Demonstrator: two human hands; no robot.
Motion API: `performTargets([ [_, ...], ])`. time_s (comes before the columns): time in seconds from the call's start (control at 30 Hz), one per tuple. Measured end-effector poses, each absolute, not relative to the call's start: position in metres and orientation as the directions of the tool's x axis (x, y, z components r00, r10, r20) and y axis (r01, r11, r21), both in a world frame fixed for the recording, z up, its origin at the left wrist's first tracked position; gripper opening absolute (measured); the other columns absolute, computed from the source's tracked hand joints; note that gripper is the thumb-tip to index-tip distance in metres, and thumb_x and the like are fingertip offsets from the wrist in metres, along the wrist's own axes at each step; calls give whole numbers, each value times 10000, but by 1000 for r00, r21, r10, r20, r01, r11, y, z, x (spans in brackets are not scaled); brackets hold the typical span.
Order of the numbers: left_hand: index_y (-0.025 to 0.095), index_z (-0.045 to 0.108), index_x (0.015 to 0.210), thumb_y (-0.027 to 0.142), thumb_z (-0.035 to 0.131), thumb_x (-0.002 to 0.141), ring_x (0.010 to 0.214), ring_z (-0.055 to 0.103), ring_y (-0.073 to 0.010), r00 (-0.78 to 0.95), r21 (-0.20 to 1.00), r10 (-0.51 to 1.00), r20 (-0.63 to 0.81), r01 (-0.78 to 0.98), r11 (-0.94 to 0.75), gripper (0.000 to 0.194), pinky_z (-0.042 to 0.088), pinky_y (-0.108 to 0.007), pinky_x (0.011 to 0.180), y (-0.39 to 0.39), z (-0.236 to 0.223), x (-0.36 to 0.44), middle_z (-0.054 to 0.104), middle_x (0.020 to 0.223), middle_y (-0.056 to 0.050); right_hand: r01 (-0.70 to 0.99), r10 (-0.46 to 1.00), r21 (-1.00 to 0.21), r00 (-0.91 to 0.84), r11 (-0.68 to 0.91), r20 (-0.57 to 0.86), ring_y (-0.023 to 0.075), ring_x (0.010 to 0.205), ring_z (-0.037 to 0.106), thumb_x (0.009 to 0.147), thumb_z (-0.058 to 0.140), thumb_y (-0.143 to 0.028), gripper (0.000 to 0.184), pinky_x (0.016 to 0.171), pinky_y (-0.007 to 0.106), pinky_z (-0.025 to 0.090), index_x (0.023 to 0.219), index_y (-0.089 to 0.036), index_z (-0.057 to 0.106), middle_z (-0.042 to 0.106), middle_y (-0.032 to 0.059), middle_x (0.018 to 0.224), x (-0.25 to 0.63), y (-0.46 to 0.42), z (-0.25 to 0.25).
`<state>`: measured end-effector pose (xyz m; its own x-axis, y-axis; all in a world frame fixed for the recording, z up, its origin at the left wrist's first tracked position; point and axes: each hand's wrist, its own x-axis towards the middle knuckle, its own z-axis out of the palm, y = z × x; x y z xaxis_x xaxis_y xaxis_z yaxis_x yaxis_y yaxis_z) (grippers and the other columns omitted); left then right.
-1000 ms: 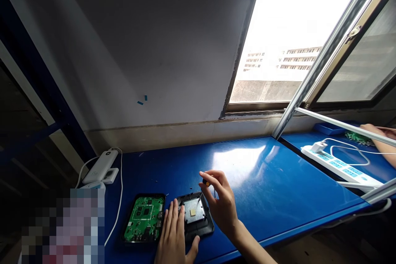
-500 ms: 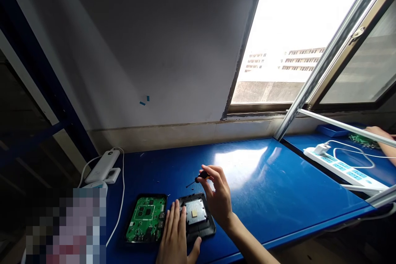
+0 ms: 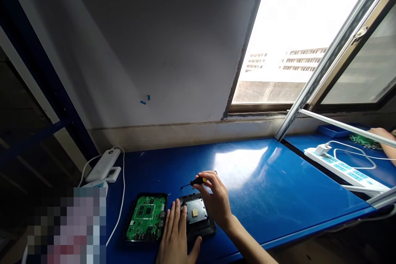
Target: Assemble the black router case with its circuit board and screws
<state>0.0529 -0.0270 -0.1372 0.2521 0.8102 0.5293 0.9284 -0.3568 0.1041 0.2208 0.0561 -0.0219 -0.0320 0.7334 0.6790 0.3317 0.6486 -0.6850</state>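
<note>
My right hand [image 3: 218,200] pinches a small black and yellow screwdriver [image 3: 198,181] by its handle. The shaft points left, and a tiny dark speck, perhaps a screw, shows at its tip just above the table. My left hand [image 3: 173,233] lies flat with fingers stretched over the left edge of a black plastic cover [image 3: 202,230]. On that cover are a silver metal plate [image 3: 199,206] and a square yellowish pad [image 3: 194,213]. Left of my left hand sits a black case half holding a green circuit board [image 3: 144,216].
A white power bank [image 3: 103,166] and a white cable [image 3: 123,189] lie on the blue table [image 3: 173,161] at left. Beyond a metal frame post [image 3: 293,111] at right are a white power strip [image 3: 343,167], a blue tray [image 3: 332,130] and another person's hand [image 3: 382,134].
My right hand has moved slightly left and down with the screwdriver, turning it nearer level, its tip lower and further left. My left hand has stayed on the cover.
</note>
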Motion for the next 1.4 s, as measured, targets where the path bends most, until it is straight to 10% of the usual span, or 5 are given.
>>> performTargets([
  [0.83,144,88,1618,511,586,907,1394,505,-346,244,73,806,539,940,-334,943,544,-460,1035,-29,-129,57,359,1608,-194,28,937,-969,248,245,244,242,823,770,781,762,-590,524,778,405,657,1064,-164,649,747,63,866,251,94,-37],
  [1.17,174,70,1621,488,576,921,1409,487,-346,209,127,830,517,940,-315,919,532,-471,1046,-32,-125,58,356,1616,-171,151,896,-926,238,347,374,218,887,752,850,751,-459,439,800,388,651,1192,-210,637,756,78,1039,264,68,-6],
  [1.4,183,44,1621,504,548,939,1415,474,-350,209,118,841,499,945,-305,907,544,-468,1039,-33,-123,58,328,1627,-168,507,686,-580,-33,638,727,203,864,765,922,705,-273,267,737,329,666,1182,-269,642,762,53,1042,271,34,16],
])
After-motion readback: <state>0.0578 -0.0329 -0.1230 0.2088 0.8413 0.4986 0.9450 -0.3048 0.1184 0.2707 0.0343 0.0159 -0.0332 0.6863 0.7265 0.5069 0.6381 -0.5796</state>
